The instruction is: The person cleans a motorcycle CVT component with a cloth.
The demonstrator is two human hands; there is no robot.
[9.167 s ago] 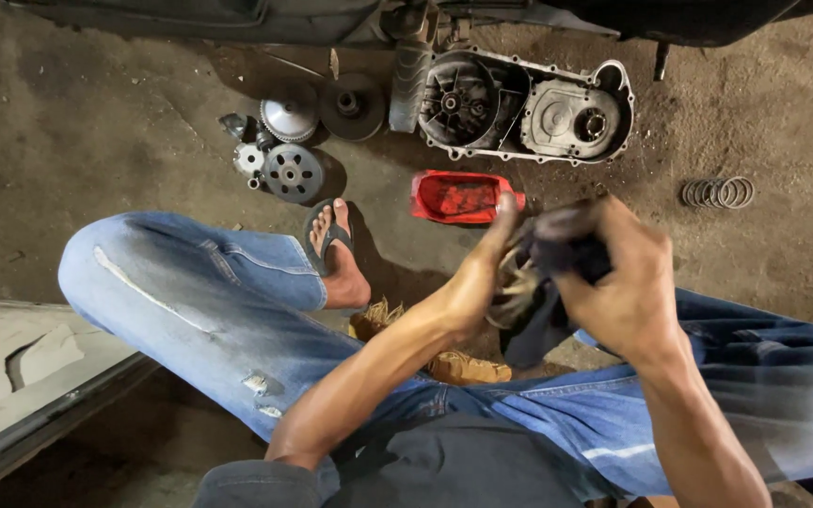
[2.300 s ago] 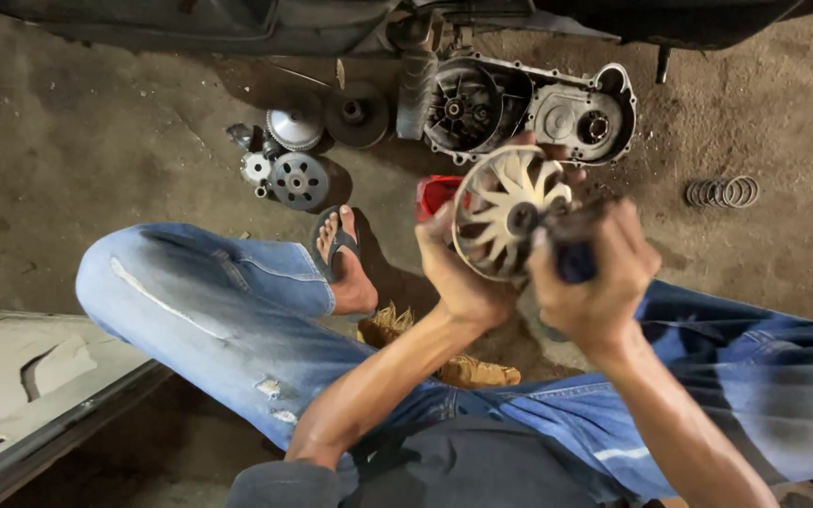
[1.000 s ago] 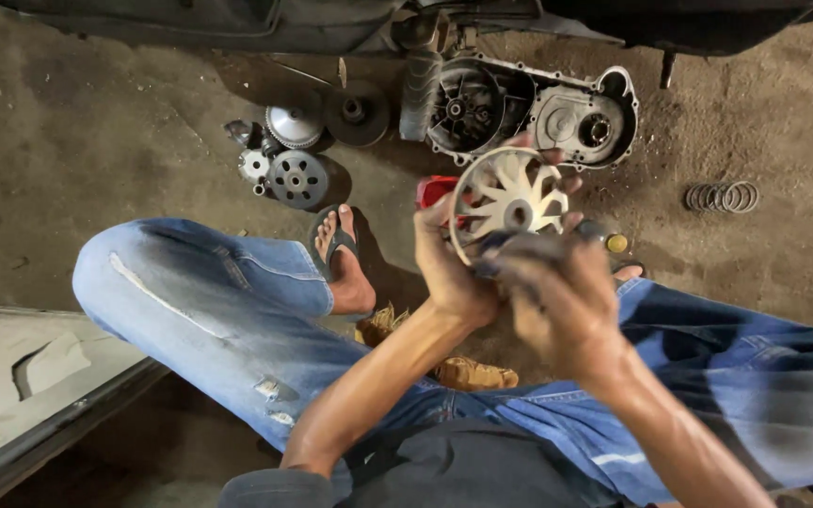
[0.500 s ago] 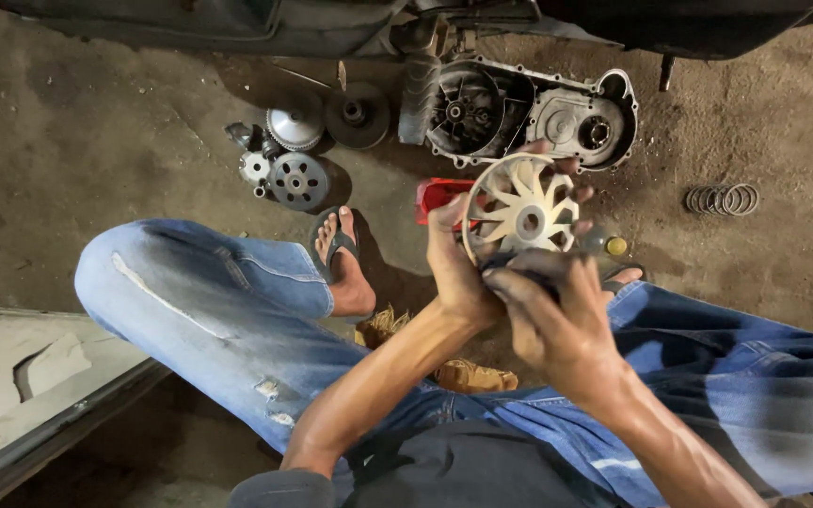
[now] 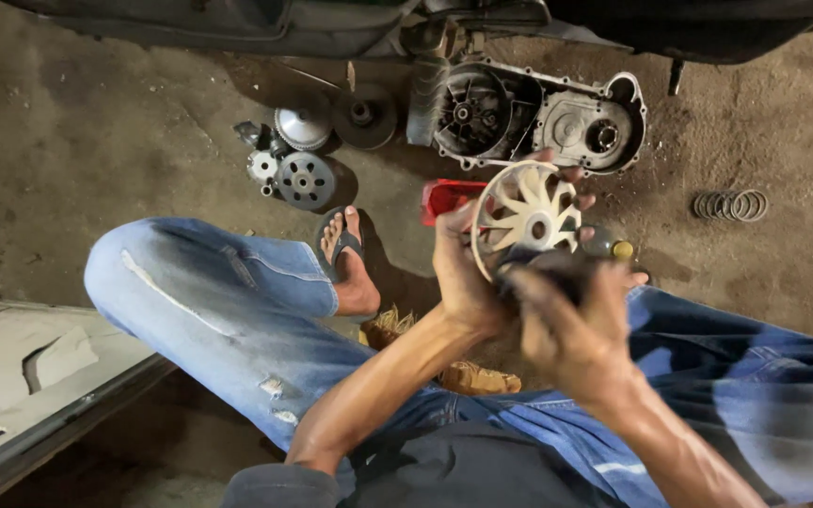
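I have one view only, from the head camera, looking steeply down over my lap onto the floor (image 5: 77,122). It sits close, my hands filling mid-frame.

Pale cream finned metal pulley disc (image 5: 525,214). Bright red plastic tray (image 5: 444,196) behind it. Faded blue ripped denim jeans (image 5: 228,301), whitish wear streaks. Dull grey cast-metal engine case (image 5: 557,118), dark inside. Brown stained concrete floor (image 5: 68,141).

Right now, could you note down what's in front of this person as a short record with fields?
Left hand: holds a pale finned disc upright by its rim
Right hand: blurred, pressed to the disc's lower edge with something dark
Ground behind: open engine casing, red container, round metal parts
Far right: coil spring
Posture: seated, jeans, sandalled foot
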